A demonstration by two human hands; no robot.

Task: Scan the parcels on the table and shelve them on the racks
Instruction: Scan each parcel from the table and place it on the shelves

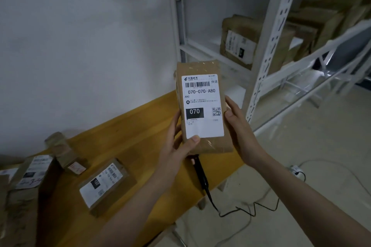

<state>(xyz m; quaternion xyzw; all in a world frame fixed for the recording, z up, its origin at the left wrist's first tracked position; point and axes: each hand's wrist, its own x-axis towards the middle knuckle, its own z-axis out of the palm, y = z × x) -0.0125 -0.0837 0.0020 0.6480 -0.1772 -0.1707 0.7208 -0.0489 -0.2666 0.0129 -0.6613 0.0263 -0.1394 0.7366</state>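
Yellow worktop (pixel 128 126), white rack (pixel 269 52) beyond | parcel (pixel 202 106) upright above worktop edge, your left hand (pixel 176 146) and right hand (pixel 239 124) fingers curled round its sides | keep label facing you, read 070 code, then choose the shelf.

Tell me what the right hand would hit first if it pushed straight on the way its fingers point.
Probably the held parcel: the right hand already grips its edge, fingers aimed up and leftward. Past it, the wall, though depth is unclear.

Beyond my bench I see a bare white wall (pixel 80 46), a pale floor (pixel 301 166), and a white plug (pixel 295 169) lying there.
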